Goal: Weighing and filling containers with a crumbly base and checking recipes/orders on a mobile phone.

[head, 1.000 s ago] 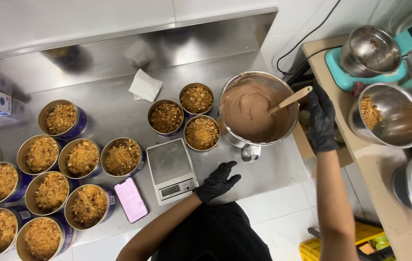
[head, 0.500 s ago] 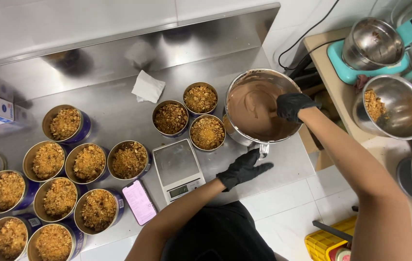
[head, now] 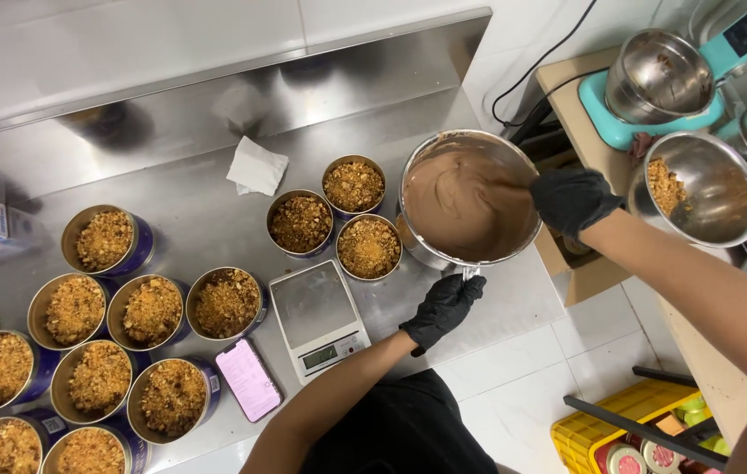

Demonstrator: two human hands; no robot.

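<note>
A large steel bowl (head: 426, 250) of brown chocolate batter (head: 457, 202) stands on the steel counter at the right. My right hand (head: 571, 200), in a black glove, grips a spoon over the bowl's right rim, its end sunk in the batter. My left hand (head: 442, 309), also black-gloved, pinches the bowl's small handle at its near edge. Three round tins of crumbs (head: 351, 219) sit just left of the bowl. A small digital scale (head: 316, 320) lies in front of them.
Several more blue-sided tins filled with crumbs (head: 106, 338) crowd the counter's left half. A pink phone (head: 249, 379) lies by the scale, a folded white napkin (head: 257, 167) behind. On the wooden side table: a teal stand mixer (head: 667, 83), a steel bowl of crumbs (head: 698, 189). Yellow crate (head: 645, 430) on the floor.
My right hand moved from beside the bowl onto the spoon and pushed it down into the batter. My left hand went from the counter near the scale to the bowl's handle.
</note>
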